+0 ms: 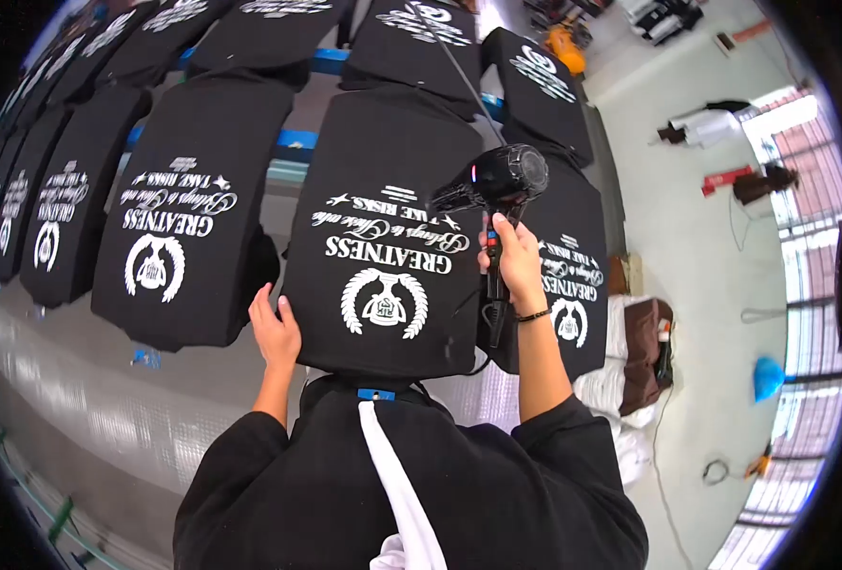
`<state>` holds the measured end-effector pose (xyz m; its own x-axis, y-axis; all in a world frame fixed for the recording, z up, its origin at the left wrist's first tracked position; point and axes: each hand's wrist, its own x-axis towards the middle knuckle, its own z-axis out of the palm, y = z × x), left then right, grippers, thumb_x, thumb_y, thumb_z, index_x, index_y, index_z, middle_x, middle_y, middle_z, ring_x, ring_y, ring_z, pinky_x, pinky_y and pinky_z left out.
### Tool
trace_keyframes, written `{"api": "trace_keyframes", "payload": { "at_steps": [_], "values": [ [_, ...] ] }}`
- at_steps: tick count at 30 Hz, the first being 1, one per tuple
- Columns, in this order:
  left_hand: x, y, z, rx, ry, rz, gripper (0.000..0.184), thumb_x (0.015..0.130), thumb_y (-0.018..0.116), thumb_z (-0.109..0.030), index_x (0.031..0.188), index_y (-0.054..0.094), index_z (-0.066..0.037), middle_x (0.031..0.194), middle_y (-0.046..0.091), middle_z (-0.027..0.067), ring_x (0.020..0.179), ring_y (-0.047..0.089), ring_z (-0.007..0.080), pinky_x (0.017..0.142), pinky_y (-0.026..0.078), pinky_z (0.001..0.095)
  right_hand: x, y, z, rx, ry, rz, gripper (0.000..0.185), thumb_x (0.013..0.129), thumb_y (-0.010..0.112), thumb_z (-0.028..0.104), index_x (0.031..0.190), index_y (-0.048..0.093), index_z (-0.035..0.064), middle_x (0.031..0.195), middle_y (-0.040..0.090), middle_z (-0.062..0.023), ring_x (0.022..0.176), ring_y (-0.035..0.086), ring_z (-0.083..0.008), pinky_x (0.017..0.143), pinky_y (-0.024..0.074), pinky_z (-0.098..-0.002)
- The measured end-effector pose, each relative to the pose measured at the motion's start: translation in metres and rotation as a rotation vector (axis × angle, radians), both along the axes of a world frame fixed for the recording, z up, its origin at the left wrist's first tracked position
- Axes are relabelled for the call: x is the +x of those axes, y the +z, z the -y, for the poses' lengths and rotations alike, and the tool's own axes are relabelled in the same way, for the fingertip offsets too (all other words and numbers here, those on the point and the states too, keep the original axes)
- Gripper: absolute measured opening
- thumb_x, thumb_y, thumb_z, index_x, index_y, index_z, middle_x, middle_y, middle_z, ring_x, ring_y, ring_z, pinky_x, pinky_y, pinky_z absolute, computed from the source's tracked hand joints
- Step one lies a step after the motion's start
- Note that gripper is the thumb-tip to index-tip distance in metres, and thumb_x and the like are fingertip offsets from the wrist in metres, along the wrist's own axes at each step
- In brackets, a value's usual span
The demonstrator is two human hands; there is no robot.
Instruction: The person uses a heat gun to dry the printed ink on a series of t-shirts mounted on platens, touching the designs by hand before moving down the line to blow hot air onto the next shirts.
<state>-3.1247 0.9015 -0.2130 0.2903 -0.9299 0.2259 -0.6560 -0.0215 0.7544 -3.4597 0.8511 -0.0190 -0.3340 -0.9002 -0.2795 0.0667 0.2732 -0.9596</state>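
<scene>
My right hand [516,258] grips the handle of a black hair dryer [511,174]. Its nozzle points left over the printed text of a black T-shirt [392,161], which is stretched flat on a board in front of me. White lettering and a wreath emblem [384,304] mark that shirt. At the left edge of the same shirt, my left hand [276,328] has its fingers apart and holds nothing. Whether its fingertips touch the cloth I cannot tell.
Rows of black printed shirts on boards stand to the left [188,209], to the right [573,266] and behind. A white cloth [397,484] hangs at my front. Bags [644,351] lie on the floor at right. A cable runs up from the dryer.
</scene>
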Motion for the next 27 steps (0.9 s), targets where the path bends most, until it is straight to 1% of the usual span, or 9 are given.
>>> {"api": "trace_keyframes", "payload": {
  "at_steps": [3, 6, 8, 10, 14, 18, 20, 22, 27],
  "values": [
    [0.003, -0.007, 0.0, 0.02, -0.013, 0.025, 0.039, 0.098, 0.052, -0.022, 0.131, 0.051, -0.001, 0.13, 0.053, 0.0199, 0.121, 0.049, 0.0363, 0.102, 0.039, 0.0433, -0.013, 0.011, -0.033, 0.023, 0.025, -0.074, 0.026, 0.1, 0.053, 0.028, 0.093, 0.056, 0.0037, 0.071, 0.057, -0.0038, 0.049, 0.052, -0.0115, 0.045, 0.0423, -0.0253],
    [0.003, -0.012, 0.002, 0.007, 0.02, 0.054, 0.04, 0.099, 0.052, -0.024, 0.133, 0.051, -0.001, 0.13, 0.054, 0.02, 0.12, 0.05, 0.0363, 0.101, 0.04, 0.0433, -0.029, 0.015, -0.073, 0.035, 0.039, 0.123, 0.026, 0.098, 0.056, 0.026, 0.096, 0.056, 0.0005, 0.072, 0.057, -0.0052, 0.049, 0.052, -0.0122, 0.046, 0.0422, -0.027],
    [0.001, -0.011, 0.001, 0.008, 0.027, 0.02, 0.041, 0.1, 0.051, -0.026, 0.133, 0.051, 0.0, 0.13, 0.054, 0.02, 0.119, 0.05, 0.0359, 0.1, 0.041, 0.0422, -0.032, 0.026, -0.1, 0.074, 0.06, 0.089, 0.023, 0.098, 0.057, 0.024, 0.094, 0.054, 0.001, 0.072, 0.057, -0.005, 0.05, 0.051, -0.0119, 0.047, 0.0417, -0.0262],
    [0.004, -0.016, 0.002, -0.007, 0.006, 0.11, 0.041, 0.1, 0.051, -0.026, 0.132, 0.051, 0.001, 0.129, 0.054, 0.0199, 0.119, 0.051, 0.0359, 0.1, 0.041, 0.0423, -0.044, 0.033, -0.128, 0.063, 0.093, 0.024, 0.026, 0.099, 0.053, 0.024, 0.106, 0.056, -0.0011, 0.075, 0.056, -0.0053, 0.051, 0.051, -0.0115, 0.05, 0.0405, -0.0239],
    [0.002, -0.015, 0.002, -0.052, -0.007, 0.192, 0.041, 0.101, 0.049, -0.026, 0.131, 0.051, 0.002, 0.128, 0.057, 0.0196, 0.119, 0.051, 0.0358, 0.1, 0.041, 0.0426, -0.092, 0.049, -0.173, -0.009, -0.078, 0.102, 0.025, 0.098, 0.057, 0.024, 0.101, 0.057, -0.0009, 0.075, 0.057, -0.0065, 0.051, 0.05, -0.0122, 0.048, 0.0413, -0.0256],
    [-0.006, -0.019, 0.004, -0.133, 0.115, 0.204, 0.041, 0.101, 0.05, -0.027, 0.13, 0.054, 0.002, 0.127, 0.058, 0.0195, 0.117, 0.053, 0.035, 0.1, 0.042, 0.042, -0.165, 0.065, -0.214, -0.064, -0.261, -0.118, 0.028, 0.096, 0.059, 0.026, 0.095, 0.058, -0.0015, 0.072, 0.057, -0.0052, 0.049, 0.051, -0.012, 0.045, 0.0396, -0.0259],
    [-0.03, -0.006, -0.001, -0.186, 0.169, 0.225, 0.043, 0.101, 0.051, -0.03, 0.13, 0.054, 0.002, 0.126, 0.059, 0.02, 0.114, 0.057, 0.0342, 0.098, 0.044, 0.0414, -0.217, 0.068, -0.234, -0.047, -0.289, -0.179, 0.029, 0.098, 0.057, 0.027, 0.098, 0.056, -0.0017, 0.073, 0.058, -0.0065, 0.049, 0.051, -0.0131, 0.046, 0.0406, -0.027],
    [-0.074, 0.022, -0.01, -0.25, 0.196, 0.045, 0.043, 0.1, 0.052, -0.027, 0.13, 0.054, 0.003, 0.128, 0.058, 0.0203, 0.115, 0.058, 0.0335, 0.097, 0.046, 0.0397, -0.262, 0.074, -0.253, -0.014, -0.3, -0.306, 0.032, 0.098, 0.056, 0.032, 0.089, 0.056, 0.0014, 0.068, 0.056, -0.0042, 0.048, 0.051, -0.0122, 0.044, 0.0396, -0.0269],
    [-0.205, 0.061, -0.058, -0.287, 0.085, -0.128, 0.037, 0.1, 0.053, -0.017, 0.13, 0.054, 0.004, 0.13, 0.056, 0.021, 0.118, 0.057, 0.0301, 0.099, 0.046, 0.0376, -0.379, 0.071, -0.301, -0.003, -0.292, -0.279, 0.028, 0.099, 0.054, 0.032, 0.092, 0.056, 0.0053, 0.07, 0.056, -0.0018, 0.048, 0.05, -0.0099, 0.044, 0.0397, -0.0258]
  ]
}}
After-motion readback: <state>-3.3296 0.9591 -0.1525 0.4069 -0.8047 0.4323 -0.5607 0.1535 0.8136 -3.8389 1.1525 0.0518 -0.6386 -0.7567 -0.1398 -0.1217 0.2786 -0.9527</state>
